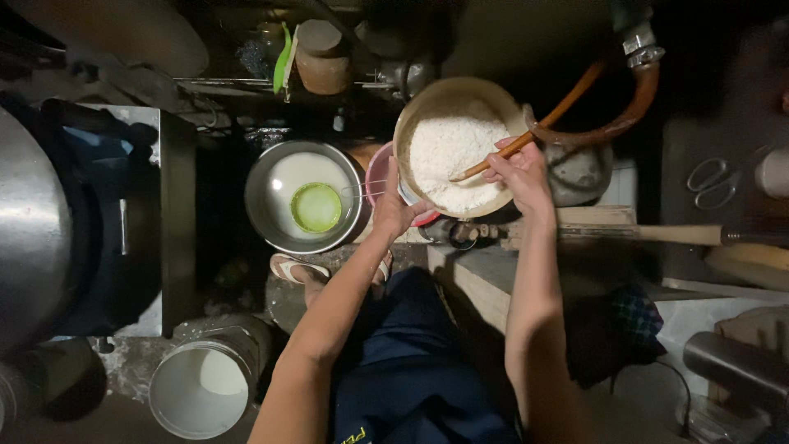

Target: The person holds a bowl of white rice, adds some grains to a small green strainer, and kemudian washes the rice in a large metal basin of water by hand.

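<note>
A round cream bowl (411, 123) full of white grated stuff (452, 156) is tilted up in front of me. My left hand (394, 210) grips its lower left rim. My right hand (519, 173) holds a long wooden stick (559, 111) whose tip digs into the white heap. Under the bowl shows the edge of a pink basin (376, 177). To the left, on the floor, a steel basin (267, 185) holds milky liquid with a green strainer (316, 207) resting in it.
A white bucket (201, 386) stands at lower left, a big metal drum (29, 230) at far left. A brown curved hose (616, 123) hangs at the upper right above a round pot (579, 173). Scissors (711, 182) and a wooden-handled tool (657, 234) lie to the right. My sandalled feet (296, 270) are below the basin.
</note>
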